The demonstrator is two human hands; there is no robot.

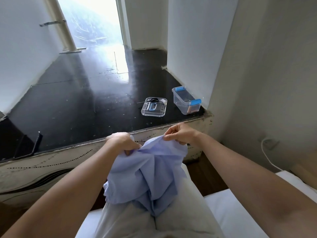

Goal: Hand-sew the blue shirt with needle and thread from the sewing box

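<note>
The light blue shirt (145,176) hangs bunched over my lap, held up by both hands. My left hand (120,141) grips a fold at its upper left. My right hand (180,133) pinches the top edge at the upper right. On the black ledge beyond stands the clear sewing box (186,100) with blue clips, lid off. Its clear lid (154,107) lies to the left and carries black scissors (152,100), a small blue item and a white spool. I cannot make out a needle or thread in either hand.
The black ledge (77,103) runs wide in front of me, with a dark phone (36,145) lying near its front left edge. A white wall rises on the right, with a white cable (267,155) below it. I sit on a white cushion (231,212).
</note>
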